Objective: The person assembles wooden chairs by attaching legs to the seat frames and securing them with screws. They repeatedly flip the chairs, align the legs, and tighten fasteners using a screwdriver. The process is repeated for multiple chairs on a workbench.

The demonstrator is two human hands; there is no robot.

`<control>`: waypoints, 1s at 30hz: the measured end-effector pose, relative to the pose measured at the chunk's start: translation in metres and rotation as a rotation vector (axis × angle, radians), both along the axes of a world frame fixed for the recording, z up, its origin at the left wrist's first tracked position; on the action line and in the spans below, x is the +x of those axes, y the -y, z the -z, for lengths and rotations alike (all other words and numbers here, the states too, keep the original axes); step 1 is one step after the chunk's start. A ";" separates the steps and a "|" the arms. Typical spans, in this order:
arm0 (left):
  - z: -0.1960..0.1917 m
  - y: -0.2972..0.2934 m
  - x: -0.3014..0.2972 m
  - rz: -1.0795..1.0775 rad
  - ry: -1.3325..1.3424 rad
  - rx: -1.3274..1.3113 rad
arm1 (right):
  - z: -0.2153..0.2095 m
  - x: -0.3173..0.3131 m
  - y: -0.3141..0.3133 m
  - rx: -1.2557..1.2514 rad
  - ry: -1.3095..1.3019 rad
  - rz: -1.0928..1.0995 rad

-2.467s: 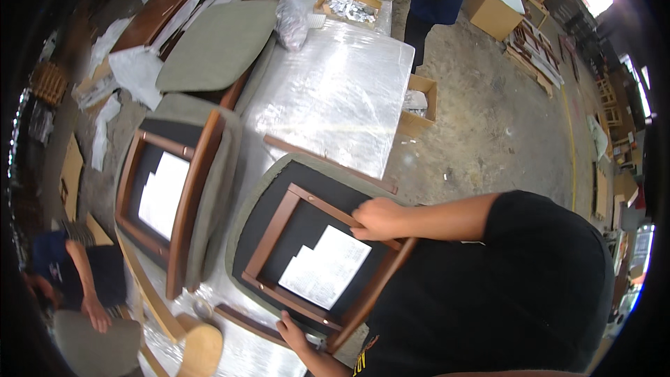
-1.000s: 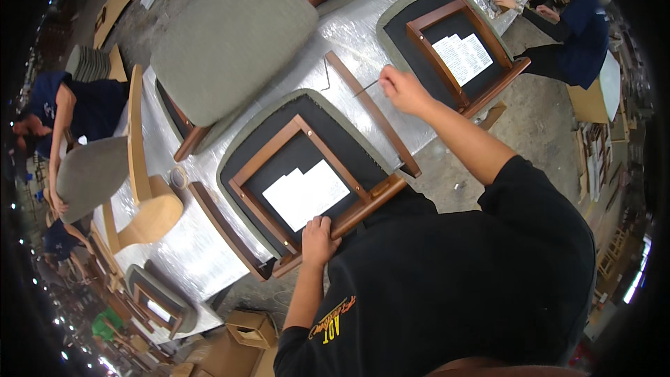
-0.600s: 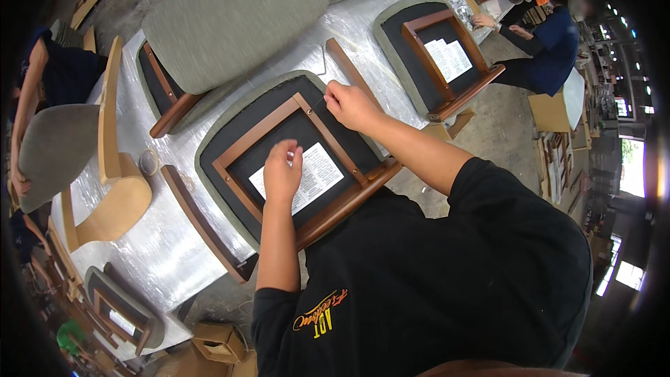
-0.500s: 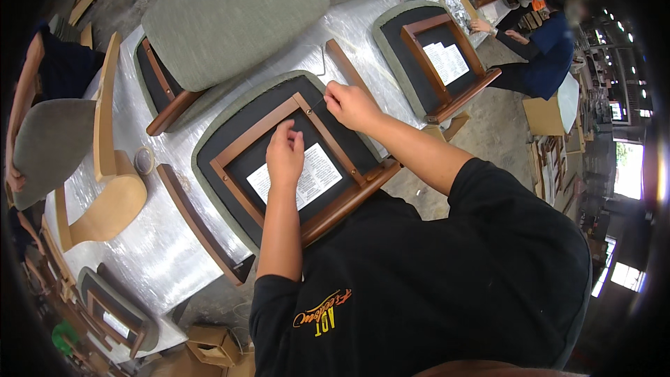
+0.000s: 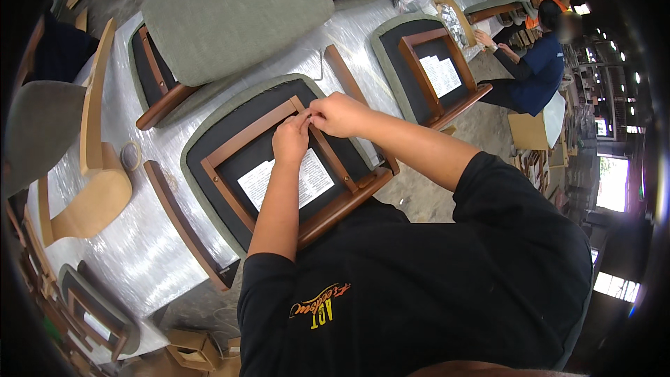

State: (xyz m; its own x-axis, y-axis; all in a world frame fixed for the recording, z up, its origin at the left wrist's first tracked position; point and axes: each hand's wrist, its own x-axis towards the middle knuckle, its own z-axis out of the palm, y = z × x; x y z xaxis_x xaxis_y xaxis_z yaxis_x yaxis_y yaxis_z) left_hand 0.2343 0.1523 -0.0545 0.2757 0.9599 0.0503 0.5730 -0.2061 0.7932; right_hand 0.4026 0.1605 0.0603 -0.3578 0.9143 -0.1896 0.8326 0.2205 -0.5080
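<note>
- An upturned chair seat lies flat on the bench, just in front of the person, its dark underside facing up.
- Its long axis runs diagonally, from the lower left toward the upper right of the view.
- A brown wooden frame forms a rectangle on the black lining; grey-green fabric wraps the rounded rim.
- A white paper label lies inside the frame, partly under the left forearm.
- The left hand rests on the far rail of the frame, fingers bunched and nearly closed at a spot on the wood; whether they pinch anything cannot be told.
- The right hand meets it from the right, fingers curled close together and touching the left fingertips; anything held is too small to see.
- The bench is covered in shiny, crinkled clear plastic.
- A loose brown wooden slat lies beside the seat on the left.
- A roll of tape lies near a pale curved wooden part.
- Another person in dark blue works at a second upturned seat further along.
</note>
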 end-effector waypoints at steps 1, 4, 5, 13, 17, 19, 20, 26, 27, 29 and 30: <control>-0.002 0.000 -0.001 0.003 0.002 0.008 | -0.003 -0.006 -0.003 0.007 0.076 0.012; -0.010 0.000 0.003 -0.074 0.017 -0.140 | -0.006 -0.022 -0.006 0.040 0.236 0.050; -0.012 -0.001 0.005 -0.113 0.027 -0.219 | -0.005 -0.029 -0.006 -0.072 0.181 0.180; -0.011 -0.014 0.016 -0.190 -0.048 -0.287 | -0.015 -0.050 0.005 -0.160 0.154 0.290; -0.015 -0.004 0.009 -0.227 0.001 -0.179 | -0.019 -0.035 -0.004 0.043 0.257 -0.035; -0.018 0.006 0.005 -0.151 0.012 -0.073 | -0.017 -0.029 -0.009 0.061 0.287 -0.140; -0.020 0.010 0.003 -0.120 0.021 -0.015 | -0.016 -0.026 -0.009 0.084 0.213 -0.085; -0.038 0.005 -0.010 -0.202 0.374 0.262 | -0.022 0.000 0.003 0.169 -0.112 0.035; -0.044 -0.006 -0.016 -0.093 0.281 0.290 | -0.020 0.004 0.003 0.049 -0.137 0.051; -0.059 -0.025 -0.026 0.001 0.284 0.186 | -0.010 0.011 0.002 0.089 -0.115 0.035; -0.067 -0.032 -0.032 -0.015 0.403 0.112 | -0.001 0.012 -0.001 -0.048 -0.097 0.103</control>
